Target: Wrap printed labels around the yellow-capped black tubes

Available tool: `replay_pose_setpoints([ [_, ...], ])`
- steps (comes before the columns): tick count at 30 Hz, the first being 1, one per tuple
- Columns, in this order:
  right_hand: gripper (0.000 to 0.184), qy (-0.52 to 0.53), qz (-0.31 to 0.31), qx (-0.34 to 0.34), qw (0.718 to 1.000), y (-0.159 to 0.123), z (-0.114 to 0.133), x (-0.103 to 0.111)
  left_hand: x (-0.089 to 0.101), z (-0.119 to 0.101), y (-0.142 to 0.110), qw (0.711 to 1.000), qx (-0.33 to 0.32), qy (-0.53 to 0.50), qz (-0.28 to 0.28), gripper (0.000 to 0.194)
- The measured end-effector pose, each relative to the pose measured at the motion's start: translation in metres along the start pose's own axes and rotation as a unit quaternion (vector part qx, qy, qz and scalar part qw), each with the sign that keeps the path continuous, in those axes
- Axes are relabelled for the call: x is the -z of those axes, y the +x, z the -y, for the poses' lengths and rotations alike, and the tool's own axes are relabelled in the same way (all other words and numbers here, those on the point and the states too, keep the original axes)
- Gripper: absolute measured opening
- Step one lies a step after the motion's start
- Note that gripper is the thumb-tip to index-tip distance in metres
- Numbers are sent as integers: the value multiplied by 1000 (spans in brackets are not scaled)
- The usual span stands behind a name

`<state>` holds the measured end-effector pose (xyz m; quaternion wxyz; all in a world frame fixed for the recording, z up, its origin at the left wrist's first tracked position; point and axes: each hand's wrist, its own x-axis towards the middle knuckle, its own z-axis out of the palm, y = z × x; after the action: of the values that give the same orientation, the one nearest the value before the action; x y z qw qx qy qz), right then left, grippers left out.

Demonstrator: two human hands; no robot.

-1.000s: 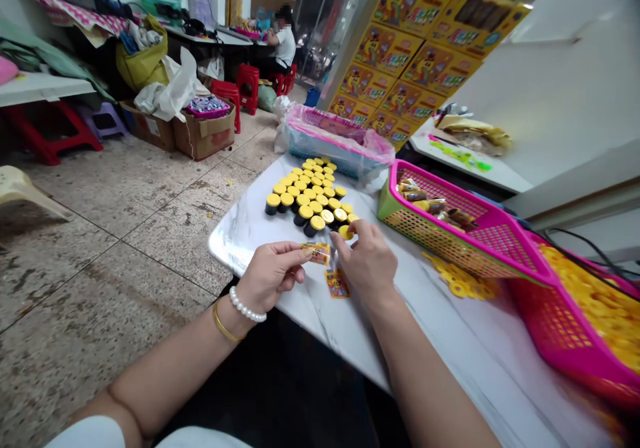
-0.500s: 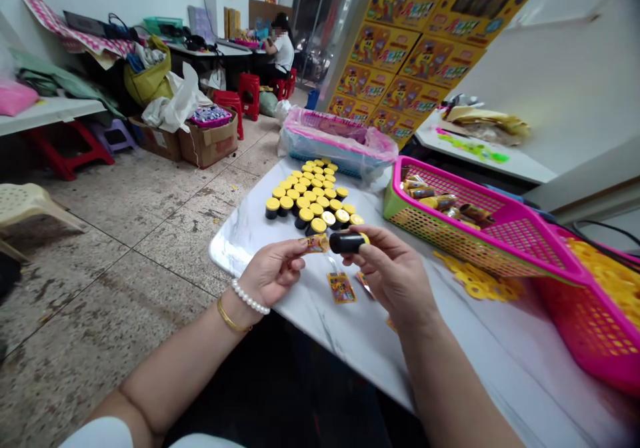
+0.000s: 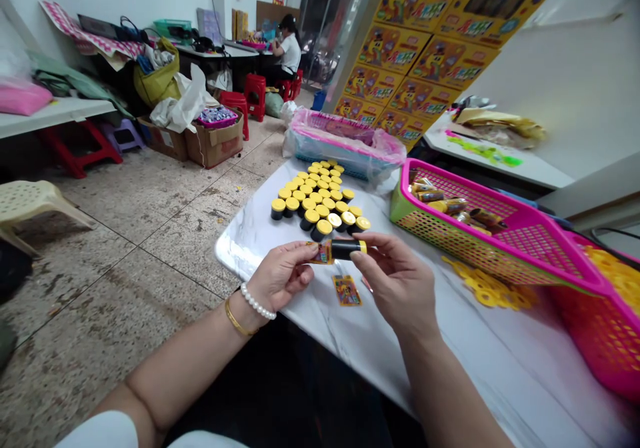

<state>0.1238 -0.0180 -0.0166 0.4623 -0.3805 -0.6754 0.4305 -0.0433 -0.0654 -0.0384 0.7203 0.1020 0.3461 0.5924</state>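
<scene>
LH (image 3: 285, 275) pinch: wrapper (image 3: 324, 253); RH (image 3: 403, 278) pinch: blk tube (image 3: 345, 249)

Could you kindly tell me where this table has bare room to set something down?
Bare: the left corner of the table, beside the yellow-capped tubes; and the stretch between right forearm and yellow pieces. It is crowded where the tubes stand.

Right hand (image 3: 406, 285) holds black tube (image 3: 345, 249) — left hand (image 3: 279, 276), printed wrapper (image 3: 323, 253).
</scene>
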Motion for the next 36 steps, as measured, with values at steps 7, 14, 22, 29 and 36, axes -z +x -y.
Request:
replay_pose_setpoints([
  [7,23,25,-61,9,998,0,-5,1,-2,0,2,1000,-11,-11,-15,7],
  [14,30,121,-30,-30,992,4,-21,4,-7,-4,4,998,15,-62,-21,10],
  [22,19,3,-22,1,1000,-6,-6,-10,-4,-1,6,998,2,-59,-11,7],
  [29,19,9,-18,49,999,-9,-14,-11,1,8,6,999,-32,13,7,21],
  [36,12,18,20,32,999,-3,-11,-8,1,12,0,996,-79,31,25,34],
])
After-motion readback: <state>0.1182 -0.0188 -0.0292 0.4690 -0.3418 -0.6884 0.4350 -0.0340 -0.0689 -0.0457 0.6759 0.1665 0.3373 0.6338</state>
